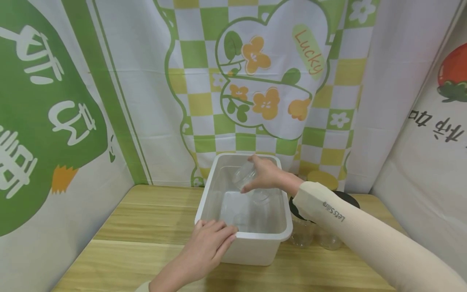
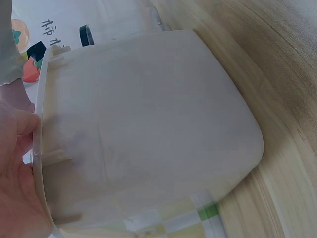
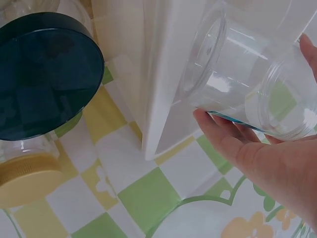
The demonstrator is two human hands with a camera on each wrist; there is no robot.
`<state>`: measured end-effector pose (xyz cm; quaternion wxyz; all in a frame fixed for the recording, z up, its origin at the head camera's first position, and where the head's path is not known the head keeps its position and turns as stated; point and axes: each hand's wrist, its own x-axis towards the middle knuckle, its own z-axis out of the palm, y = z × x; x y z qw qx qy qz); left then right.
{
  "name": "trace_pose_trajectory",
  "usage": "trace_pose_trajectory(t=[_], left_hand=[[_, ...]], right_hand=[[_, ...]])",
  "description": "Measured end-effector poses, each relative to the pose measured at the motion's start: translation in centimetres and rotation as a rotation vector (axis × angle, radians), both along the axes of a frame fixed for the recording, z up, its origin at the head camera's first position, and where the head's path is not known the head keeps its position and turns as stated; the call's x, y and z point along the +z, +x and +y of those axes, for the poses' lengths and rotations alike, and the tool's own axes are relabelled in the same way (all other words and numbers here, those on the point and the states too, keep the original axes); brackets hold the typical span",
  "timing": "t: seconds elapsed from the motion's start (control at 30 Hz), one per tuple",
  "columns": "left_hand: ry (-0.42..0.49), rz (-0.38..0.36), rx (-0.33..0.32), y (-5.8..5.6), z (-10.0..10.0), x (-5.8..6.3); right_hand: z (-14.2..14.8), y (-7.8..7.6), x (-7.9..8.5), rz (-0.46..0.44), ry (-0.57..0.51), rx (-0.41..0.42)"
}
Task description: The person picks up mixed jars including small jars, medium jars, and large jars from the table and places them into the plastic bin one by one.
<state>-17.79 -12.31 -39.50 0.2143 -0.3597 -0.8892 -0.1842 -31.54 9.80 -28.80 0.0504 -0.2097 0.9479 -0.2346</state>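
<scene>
A white plastic bin stands on the wooden table. My left hand grips its near rim at the left corner, with fingers hooked over the edge; the left wrist view shows the bin's outer wall beside that hand. Inside the bin's opening, my right hand holds a clear jar tilted on its side, thumb and fingers on opposite sides of it. The jar's threaded neck shows in the right wrist view, with no lid visible on it. Clear shapes show lower in the bin, too faint to tell.
To the bin's right, partly behind my right forearm, stand several clear jars with lids: a yellow lid and dark lids. A green-and-white checked cloth hangs right behind the bin. Printed cloths flank the table.
</scene>
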Motion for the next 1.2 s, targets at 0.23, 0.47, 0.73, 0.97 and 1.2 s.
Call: trace_pose_trajectory(t=[0.23, 0.47, 0.73, 0.97, 1.2], left_hand=[[0.005, -0.001, 0.003, -0.04, 0.01, -0.05], [0.004, -0.003, 0.007, -0.08, 0.05, -0.01], [0.01, 0.016, 0.004, -0.06, 0.07, -0.05], [0.0, -0.004, 0.003, -0.05, 0.04, 0.04], [-0.002, -0.017, 0.002, -0.05, 0.02, 0.03]], right_hand=[[-0.01, -0.26, -0.03, 0.003, -0.019, -0.002], [-0.11, -0.15, 0.18, -0.021, -0.061, -0.003], [-0.13, -0.28, 0.14, -0.057, -0.08, -0.019], [-0.23, -0.47, 0.09, -0.063, -0.076, -0.037], [-0.11, -0.27, 0.22, -0.095, -0.108, -0.047]])
